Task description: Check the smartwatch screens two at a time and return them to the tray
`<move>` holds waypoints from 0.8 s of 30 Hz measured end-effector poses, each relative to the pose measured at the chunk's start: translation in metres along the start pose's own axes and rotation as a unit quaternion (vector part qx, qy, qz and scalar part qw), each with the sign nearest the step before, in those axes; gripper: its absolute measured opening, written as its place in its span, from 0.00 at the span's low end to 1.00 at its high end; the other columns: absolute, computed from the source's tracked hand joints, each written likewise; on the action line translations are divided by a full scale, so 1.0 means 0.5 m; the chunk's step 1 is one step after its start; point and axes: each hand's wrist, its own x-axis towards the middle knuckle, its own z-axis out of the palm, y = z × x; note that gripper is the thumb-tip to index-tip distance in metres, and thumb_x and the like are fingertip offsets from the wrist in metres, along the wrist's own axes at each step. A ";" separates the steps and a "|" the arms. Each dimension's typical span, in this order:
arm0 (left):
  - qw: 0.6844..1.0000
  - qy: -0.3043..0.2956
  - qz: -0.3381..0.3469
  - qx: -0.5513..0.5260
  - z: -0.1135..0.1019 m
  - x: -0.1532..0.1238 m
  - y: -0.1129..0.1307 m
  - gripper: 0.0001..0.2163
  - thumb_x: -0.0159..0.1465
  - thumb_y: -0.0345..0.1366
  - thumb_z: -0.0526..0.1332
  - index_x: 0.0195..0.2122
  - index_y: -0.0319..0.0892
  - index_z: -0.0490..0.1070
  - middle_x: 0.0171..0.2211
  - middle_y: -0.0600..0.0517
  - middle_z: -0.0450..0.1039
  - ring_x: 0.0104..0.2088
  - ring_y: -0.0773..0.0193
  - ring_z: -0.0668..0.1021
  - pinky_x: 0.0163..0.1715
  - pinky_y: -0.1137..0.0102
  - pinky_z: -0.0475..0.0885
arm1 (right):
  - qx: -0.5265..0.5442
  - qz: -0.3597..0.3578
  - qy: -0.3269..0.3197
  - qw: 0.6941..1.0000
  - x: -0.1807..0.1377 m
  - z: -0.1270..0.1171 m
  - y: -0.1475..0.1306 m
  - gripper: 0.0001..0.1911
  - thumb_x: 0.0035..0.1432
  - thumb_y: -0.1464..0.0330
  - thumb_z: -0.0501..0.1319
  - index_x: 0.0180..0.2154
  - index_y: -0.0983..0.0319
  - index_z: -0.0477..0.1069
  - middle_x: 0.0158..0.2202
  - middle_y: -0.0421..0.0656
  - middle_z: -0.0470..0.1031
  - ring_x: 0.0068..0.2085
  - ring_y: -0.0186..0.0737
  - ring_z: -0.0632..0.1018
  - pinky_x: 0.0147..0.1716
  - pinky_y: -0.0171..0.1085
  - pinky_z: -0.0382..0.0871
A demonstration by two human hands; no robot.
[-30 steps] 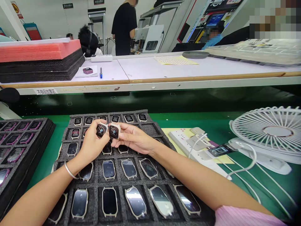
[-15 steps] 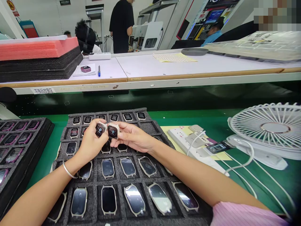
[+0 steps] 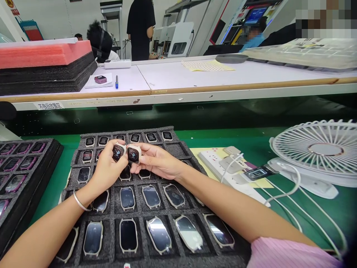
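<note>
My left hand (image 3: 111, 163) is closed on a smartwatch without a strap (image 3: 118, 151), its lit screen facing me. Beside it, my right hand (image 3: 156, 160) grips a second smartwatch (image 3: 134, 153), pinched at its edges, also with a lit screen. The two watches are side by side, nearly touching, above a dark grey foam tray (image 3: 111, 223). Rows of similar pale-framed watches lie in the tray's compartments, such as a dark-screened watch (image 3: 128, 236) near the front. Some farther watches show white text. My hands and forearms hide part of the tray.
Left is another foam tray (image 3: 41, 175) with purple-framed watches. To the right, a power strip (image 3: 214, 160) with cables and a white fan (image 3: 315, 149) stand on the green bench. A shelf edge (image 3: 173, 97) crosses behind, carrying pink foam (image 3: 47, 54). Several people are beyond.
The view has shifted slightly. Both hands keep holding the same two watches in nearly the same place, with their screens still lit.
</note>
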 end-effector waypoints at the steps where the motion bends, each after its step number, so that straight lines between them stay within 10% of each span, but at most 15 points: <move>1: 1.000 -0.001 -0.001 -0.003 0.000 0.000 0.000 0.14 0.59 0.36 0.59 0.46 0.42 0.65 0.34 0.54 0.69 0.35 0.65 0.71 0.38 0.69 0.66 | 0.001 0.000 -0.001 1.000 0.000 0.000 0.000 0.27 0.56 0.64 0.70 0.54 0.65 0.65 0.32 0.43 0.82 0.36 0.35 0.83 0.37 0.32 0.76; 24: 1.000 -0.003 -0.001 0.000 0.000 -0.001 0.003 0.14 0.58 0.35 0.60 0.45 0.42 0.65 0.35 0.54 0.69 0.35 0.64 0.71 0.38 0.68 0.66 | -0.018 -0.002 0.006 1.000 -0.001 -0.003 0.002 0.28 0.55 0.62 0.71 0.53 0.64 0.66 0.33 0.43 0.82 0.35 0.36 0.83 0.37 0.34 0.76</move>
